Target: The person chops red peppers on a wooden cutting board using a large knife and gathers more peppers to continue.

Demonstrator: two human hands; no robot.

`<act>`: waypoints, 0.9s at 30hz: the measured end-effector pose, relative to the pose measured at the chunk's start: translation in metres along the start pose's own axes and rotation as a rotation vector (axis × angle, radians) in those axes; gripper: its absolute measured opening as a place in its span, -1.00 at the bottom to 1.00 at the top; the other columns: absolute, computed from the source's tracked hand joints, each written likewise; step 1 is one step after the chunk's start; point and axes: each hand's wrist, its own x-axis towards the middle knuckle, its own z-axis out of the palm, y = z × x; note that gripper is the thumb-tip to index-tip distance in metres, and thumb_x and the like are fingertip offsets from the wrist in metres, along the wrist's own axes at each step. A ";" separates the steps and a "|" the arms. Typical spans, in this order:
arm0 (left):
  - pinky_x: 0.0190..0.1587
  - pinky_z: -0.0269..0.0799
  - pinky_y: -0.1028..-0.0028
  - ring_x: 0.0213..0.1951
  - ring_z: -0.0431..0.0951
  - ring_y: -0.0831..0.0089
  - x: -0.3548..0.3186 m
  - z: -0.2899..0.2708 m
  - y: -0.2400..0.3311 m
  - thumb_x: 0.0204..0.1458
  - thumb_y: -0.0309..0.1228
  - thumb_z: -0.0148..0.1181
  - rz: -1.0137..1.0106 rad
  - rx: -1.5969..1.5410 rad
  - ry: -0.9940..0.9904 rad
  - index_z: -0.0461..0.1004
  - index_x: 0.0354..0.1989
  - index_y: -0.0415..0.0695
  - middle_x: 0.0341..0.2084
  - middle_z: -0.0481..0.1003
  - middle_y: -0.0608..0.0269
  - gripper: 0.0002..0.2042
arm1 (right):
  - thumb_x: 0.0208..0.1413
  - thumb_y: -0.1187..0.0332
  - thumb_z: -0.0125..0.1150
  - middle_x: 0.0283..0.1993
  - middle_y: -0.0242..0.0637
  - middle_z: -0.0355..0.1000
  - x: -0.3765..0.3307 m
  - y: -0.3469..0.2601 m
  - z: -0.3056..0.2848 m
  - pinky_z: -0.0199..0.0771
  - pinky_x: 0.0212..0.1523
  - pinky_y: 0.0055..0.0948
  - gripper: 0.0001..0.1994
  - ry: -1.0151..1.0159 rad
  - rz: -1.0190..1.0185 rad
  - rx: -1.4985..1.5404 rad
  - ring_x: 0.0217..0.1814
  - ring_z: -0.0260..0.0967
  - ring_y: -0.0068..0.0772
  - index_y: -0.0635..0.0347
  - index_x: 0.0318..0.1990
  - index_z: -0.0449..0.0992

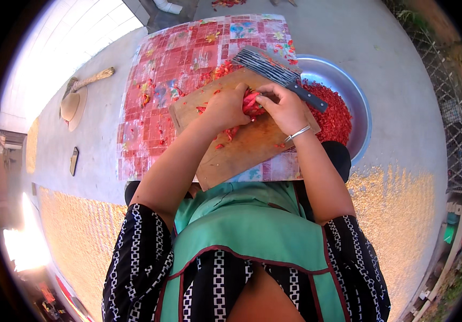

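Both of my hands meet over a wooden cutting board (pixel 241 153) and close around a bunch of red chili peppers (pixel 252 103). From the left, my left hand (pixel 228 107) wraps the bunch with its fingers. On the other side, my right hand (pixel 285 110), with a silver bangle at the wrist, pinches the bunch near its right end. A cleaver (pixel 266 67) with a dark handle and a streaked blade lies along the board's far right edge, beyond my hands. Small chopped red pieces (pixel 231 132) are scattered on the board.
A low table with a red patterned cover (pixel 150 129) bears the board and pepper scraps. To its right stands a metal basin (pixel 362 118) heaped with chopped red pepper (pixel 330 115). A hat (pixel 72 107), a phone (pixel 74 161) and spread yellow grain (pixel 80 225) are on the ground.
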 end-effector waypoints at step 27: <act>0.09 0.34 0.20 0.02 0.40 -0.05 -0.027 0.018 -0.016 -0.58 -0.01 0.55 0.165 -0.022 0.100 0.09 0.18 -0.35 -0.01 0.33 -0.14 0.11 | 0.20 0.35 -0.07 -0.15 -0.05 0.46 0.014 0.049 0.056 0.39 -0.06 -0.18 -0.79 0.165 -0.269 -0.421 -0.09 0.38 0.00 0.23 -0.13 0.46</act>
